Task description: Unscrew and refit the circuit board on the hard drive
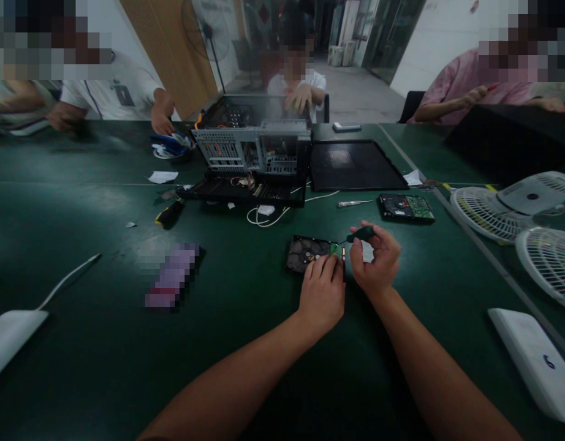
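A hard drive lies on the green table with its underside and green circuit board showing. My left hand grips its near right part, fingers closed over the edge and covering some of the board. In my right hand is a small screwdriver with a dark green handle, pinched between the fingers. Its thin shaft points left, with the tip at the board's far right area; whether it touches a screw cannot be made out. Beyond my right hand rests a second hard drive, with a slim clear-handled screwdriver beside it.
An opened computer case stands ahead, beside a black side panel. A yellow-black screwdriver and a blurred pink object lie left. White fans and a white device are at right. Several people sit across the table.
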`<state>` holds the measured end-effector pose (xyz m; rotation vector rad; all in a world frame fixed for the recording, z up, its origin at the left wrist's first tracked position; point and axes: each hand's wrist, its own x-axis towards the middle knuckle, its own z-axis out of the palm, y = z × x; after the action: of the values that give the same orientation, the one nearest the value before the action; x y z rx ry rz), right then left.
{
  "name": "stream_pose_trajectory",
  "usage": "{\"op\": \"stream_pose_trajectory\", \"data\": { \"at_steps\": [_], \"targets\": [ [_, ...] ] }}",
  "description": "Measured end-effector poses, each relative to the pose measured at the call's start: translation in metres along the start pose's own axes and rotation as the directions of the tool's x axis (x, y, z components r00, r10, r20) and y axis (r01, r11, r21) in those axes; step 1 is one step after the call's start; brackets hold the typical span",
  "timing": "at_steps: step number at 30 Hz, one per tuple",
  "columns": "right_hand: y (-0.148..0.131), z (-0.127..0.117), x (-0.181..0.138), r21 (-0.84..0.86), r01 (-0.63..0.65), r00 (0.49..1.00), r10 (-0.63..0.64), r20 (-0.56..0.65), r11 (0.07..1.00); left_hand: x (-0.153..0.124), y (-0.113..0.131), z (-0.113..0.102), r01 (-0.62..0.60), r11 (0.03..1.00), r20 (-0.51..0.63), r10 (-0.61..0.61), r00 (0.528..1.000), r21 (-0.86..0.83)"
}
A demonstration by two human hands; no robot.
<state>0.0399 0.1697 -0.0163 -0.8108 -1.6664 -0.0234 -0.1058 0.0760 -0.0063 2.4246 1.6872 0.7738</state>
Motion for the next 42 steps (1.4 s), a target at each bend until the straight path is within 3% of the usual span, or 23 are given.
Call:
{"op": "stream_pose_trajectory", "data": {
  "at_steps": [4, 7, 12, 18, 24, 29, 34, 42],
  "targets": [
    [0.0, -0.003, 0.002, -0.11, 0.058, 0.994, -0.068, -0.085, 0.992, 0.0, -0.001, 0.0, -0.008, 1.0, -0.004, 0.008, 1.0, -0.001],
    [-0.001, -0.004, 0.004, -0.127, 0.079, 0.994, -0.087, -0.059, 0.989, 0.0, -0.001, 0.001, -0.007, 1.0, -0.007, 0.007, 1.0, 0.001],
    [0.002, 0.0, 0.002, -0.011, 0.034, 0.999, -0.034, -0.012, 0.999, 0.0, 0.0, 0.002, -0.005, 1.0, -0.008, 0.005, 1.0, 0.011],
    [0.003, -0.003, 0.002, -0.196, 0.072, 0.994, -0.088, -0.072, 0.978, -0.001, -0.001, 0.003, -0.003, 1.0, -0.009, 0.003, 1.0, 0.014],
    [0.004, -0.001, 0.002, -0.083, 0.015, 0.999, -0.018, -0.032, 0.996, 0.0, -0.001, 0.002, -0.007, 1.0, -0.01, 0.007, 1.0, 0.007],
    [0.002, -0.005, 0.003, -0.225, 0.061, 0.994, -0.079, -0.069, 0.972, 0.0, -0.001, 0.003, -0.007, 1.0, -0.003, 0.007, 1.0, 0.007],
    [-0.004, -0.006, 0.005, -0.218, 0.065, 0.998, -0.066, 0.004, 0.974, 0.0, -0.001, 0.002, -0.007, 1.0, 0.001, 0.007, 1.0, 0.002],
    [-0.011, -0.006, 0.012, -0.288, 0.132, 0.99, -0.14, -0.006, 0.948, -0.001, -0.001, 0.003, 0.001, 1.0, 0.003, -0.001, 1.0, 0.009]
  ]
}}
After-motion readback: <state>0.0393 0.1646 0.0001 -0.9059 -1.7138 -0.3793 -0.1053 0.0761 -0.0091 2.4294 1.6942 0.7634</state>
